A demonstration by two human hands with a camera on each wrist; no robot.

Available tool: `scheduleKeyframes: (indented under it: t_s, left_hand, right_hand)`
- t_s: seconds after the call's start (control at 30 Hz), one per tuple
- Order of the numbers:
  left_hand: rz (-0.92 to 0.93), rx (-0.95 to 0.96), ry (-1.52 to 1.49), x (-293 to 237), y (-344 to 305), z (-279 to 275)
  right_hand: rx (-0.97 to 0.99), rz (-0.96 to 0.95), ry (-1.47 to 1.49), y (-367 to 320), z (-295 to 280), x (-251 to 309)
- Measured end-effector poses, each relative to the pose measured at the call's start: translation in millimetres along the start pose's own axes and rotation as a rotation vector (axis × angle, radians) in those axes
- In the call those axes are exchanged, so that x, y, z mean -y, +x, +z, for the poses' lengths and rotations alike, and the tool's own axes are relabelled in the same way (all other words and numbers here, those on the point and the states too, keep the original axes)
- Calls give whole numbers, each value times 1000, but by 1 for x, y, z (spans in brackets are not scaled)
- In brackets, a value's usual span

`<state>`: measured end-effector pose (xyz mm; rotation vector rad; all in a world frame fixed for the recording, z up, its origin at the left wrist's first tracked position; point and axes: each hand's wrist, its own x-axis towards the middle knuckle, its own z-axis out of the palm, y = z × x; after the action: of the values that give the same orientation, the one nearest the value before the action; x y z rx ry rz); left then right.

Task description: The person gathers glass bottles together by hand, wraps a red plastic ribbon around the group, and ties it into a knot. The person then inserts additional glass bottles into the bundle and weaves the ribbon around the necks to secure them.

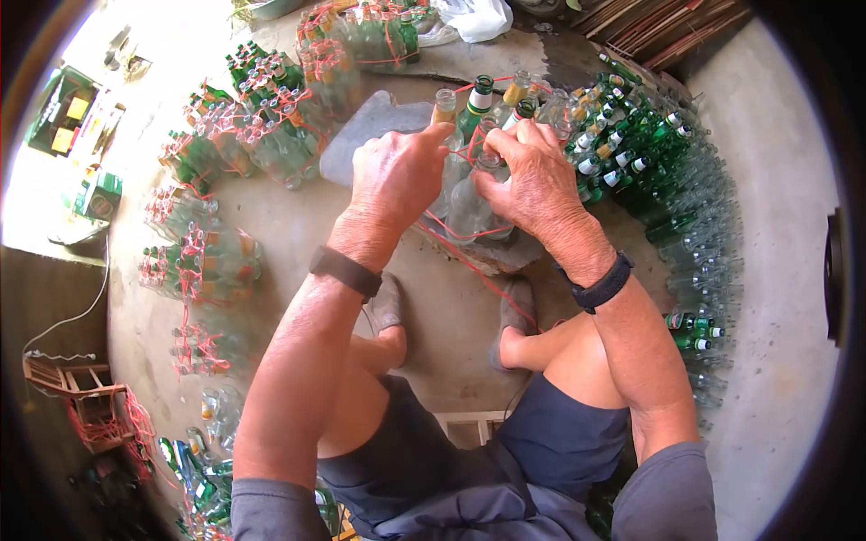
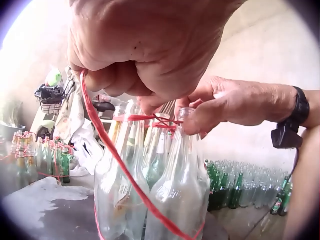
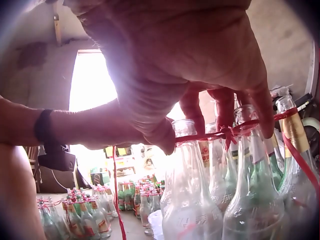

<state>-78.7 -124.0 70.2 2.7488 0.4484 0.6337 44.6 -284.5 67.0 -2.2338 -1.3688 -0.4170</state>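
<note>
A bundle of glass bottles (image 1: 466, 206), mostly clear with a green bottle (image 1: 477, 106) among them, stands upright in front of the person. Red plastic string (image 3: 202, 137) runs round the bottle necks, with a knot between two of them. My left hand (image 1: 397, 176) is above the left side of the bundle, fingers curled round a length of red string (image 2: 116, 157) that slants down across the bottles. From the right, my right hand (image 1: 537, 180) grips over the necks, thumb against a clear bottle (image 3: 192, 200) at the string and fingers among the other necks.
Tied bundles of bottles (image 1: 284, 149) stand on the floor at the left and back. Many loose green and clear bottles (image 1: 695, 234) line the right wall. A wooden stool (image 1: 90, 392) with red string is at the left. A grey slab (image 1: 370, 135) lies beside the bundle.
</note>
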Motion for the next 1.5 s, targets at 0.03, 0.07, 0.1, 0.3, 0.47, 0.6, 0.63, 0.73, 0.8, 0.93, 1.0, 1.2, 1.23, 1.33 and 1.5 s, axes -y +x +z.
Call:
scheduleKeyframes:
  t_s: [0.03, 0.07, 0.1, 0.3, 0.47, 0.6, 0.63, 0.73, 0.8, 0.93, 1.0, 1.2, 1.23, 1.33, 1.5]
  left_hand:
    - [2, 3, -2, 0, 2, 0]
    - [-20, 22, 24, 0, 3, -1]
    - [-42, 41, 50, -1, 6, -2]
    - [45, 67, 45, 5, 18, -6]
    - [37, 118, 1, 3, 24, -12]
    - [49, 128, 63, 4, 28, -11]
    - [48, 134, 58, 3, 29, -12]
    - [51, 168, 76, 0, 29, -12]
    - [119, 113, 93, 0, 29, -8]
    - [112, 144, 85, -11, 27, -4]
    - [86, 193, 102, -21, 27, -2]
    - [-3, 227, 38, -37, 25, 4]
    - [2, 182, 6, -36, 25, 5]
    - [19, 177, -15, -35, 32, -5]
    - [143, 231, -128, -20, 46, -12]
  right_hand:
    - [-18, -14, -16, -1, 1, -1]
    - [-16, -12, -17, -1, 0, -1]
    - [20, 11, 3, -1, -2, -1]
    - [59, 36, 36, -1, -3, 1]
    - [61, 15, 30, -1, 0, -3]
    - [77, -26, 34, 2, 0, -7]
    - [81, -40, 43, 4, -1, -8]
    - [87, -87, 60, 6, -3, -16]
    - [111, -83, 63, 7, -6, -22]
    - [148, -157, 105, 9, -14, -42]
    - [231, -234, 224, 12, -19, -55]
    - [202, -295, 273, 13, -26, -62]
    - [210, -280, 291, 13, -27, -61]
    - [178, -323, 252, 12, -23, -63]
    - [181, -338, 253, 11, -20, -68]
